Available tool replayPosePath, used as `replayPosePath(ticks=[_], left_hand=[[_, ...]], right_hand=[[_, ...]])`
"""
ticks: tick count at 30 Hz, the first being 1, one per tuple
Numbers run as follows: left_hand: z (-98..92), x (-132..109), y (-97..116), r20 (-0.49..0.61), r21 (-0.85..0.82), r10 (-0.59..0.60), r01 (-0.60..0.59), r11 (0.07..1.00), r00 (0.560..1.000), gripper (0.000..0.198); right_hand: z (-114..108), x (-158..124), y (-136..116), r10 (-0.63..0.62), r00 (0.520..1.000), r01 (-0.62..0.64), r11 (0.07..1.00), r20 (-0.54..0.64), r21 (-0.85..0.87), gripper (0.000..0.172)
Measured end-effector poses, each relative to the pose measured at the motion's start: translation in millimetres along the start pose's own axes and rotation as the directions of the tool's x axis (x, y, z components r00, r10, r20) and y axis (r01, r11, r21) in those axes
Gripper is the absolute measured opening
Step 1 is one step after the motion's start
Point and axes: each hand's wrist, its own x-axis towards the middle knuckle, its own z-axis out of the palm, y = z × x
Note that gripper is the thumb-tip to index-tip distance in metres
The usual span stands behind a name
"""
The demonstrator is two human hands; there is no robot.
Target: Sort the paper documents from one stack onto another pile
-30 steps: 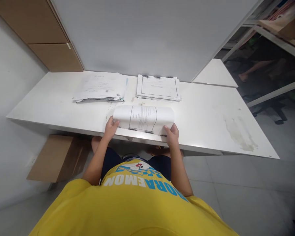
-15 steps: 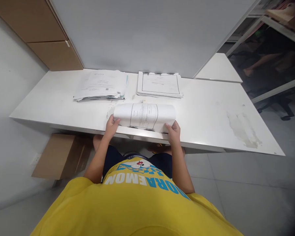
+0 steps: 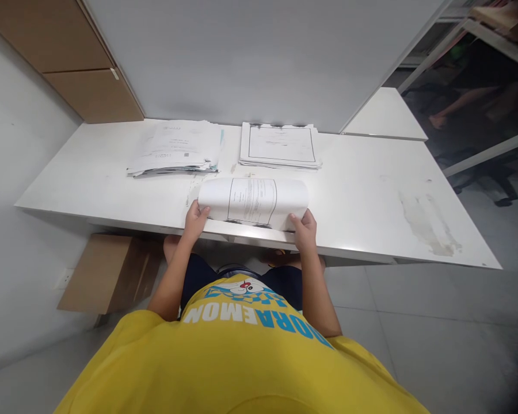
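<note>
Between my two hands a printed paper (image 3: 254, 200) with a black border line is held at the table's front edge, its far side curled over. I cannot tell whether it is one sheet or several. My left hand (image 3: 195, 219) pinches its left end, thumb on top. At the right end my right hand (image 3: 304, 230) grips it the same way; the fingers underneath are hidden. Beyond the paper lies a neat stack of bordered sheets (image 3: 280, 145). To its left is a looser pile of papers (image 3: 176, 146) with uneven edges.
The white table (image 3: 358, 201) has a worn, stained patch near its right end. A grey partition (image 3: 259, 57) stands behind it. Brown cardboard boxes (image 3: 90, 95) are at the back left, and another box (image 3: 97, 273) sits below. A person's leg (image 3: 466, 106) shows at far right.
Both hands keep their hold on the curled paper in nearly the same place. The camera view has shifted very slightly.
</note>
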Motion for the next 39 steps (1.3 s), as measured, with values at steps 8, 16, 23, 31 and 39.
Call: replayPosePath(ticks=[8, 16, 23, 31, 39], left_hand=[[0.5, 0, 2, 0.006, 0.008, 0.0, 0.0, 1.0, 1.0, 0.041], [0.0, 1, -1, -0.007, 0.015, 0.007, -0.007, 1.0, 1.0, 0.041], [-0.2, 1, -1, -0.008, 0.036, 0.0, 0.0, 0.999, 1.0, 0.039], [-0.9, 2, -8, -0.009, 0.053, 0.034, -0.033, 0.998, 0.999, 0.036], [-0.3, 2, -8, -0.009, 0.037, 0.054, -0.053, 0.998, 0.999, 0.037]], right_hand=[[0, -1, -2, 0.003, 1.0, -0.003, 1.0, 0.002, -0.025, 0.042], [0, -1, -5, 0.013, 1.0, -0.013, 1.0, 0.002, -0.029, 0.043], [-1, -1, -4, -0.008, 1.0, 0.008, 1.0, 0.012, -0.028, 0.039], [-2, 0, -2, -0.012, 1.0, 0.012, 0.998, 0.005, -0.057, 0.041], [-3, 0, 0, -0.006, 1.0, 0.007, 0.999, 0.009, -0.052, 0.043]])
